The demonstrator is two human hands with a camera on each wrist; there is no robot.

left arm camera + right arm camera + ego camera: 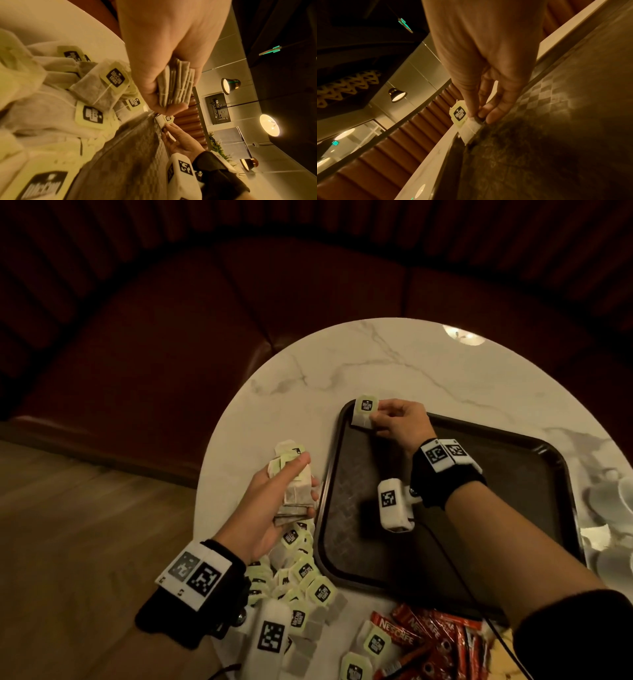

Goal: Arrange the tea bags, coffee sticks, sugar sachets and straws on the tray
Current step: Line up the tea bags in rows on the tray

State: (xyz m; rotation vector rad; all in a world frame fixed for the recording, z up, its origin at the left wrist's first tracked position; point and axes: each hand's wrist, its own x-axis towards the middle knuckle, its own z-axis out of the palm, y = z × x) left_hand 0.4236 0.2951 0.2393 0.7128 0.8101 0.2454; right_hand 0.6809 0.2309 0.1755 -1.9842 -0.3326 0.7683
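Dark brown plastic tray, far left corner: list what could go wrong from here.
1. The right hand pinches one pale green-tagged tea bag upright against the dark brown plastic tray rim; released like that, it may topple or land on the white marble table.
2. The left hand grips a stack of tea bags beside the tray; a loosened hold could drop some onto the loose tea bag pile below.
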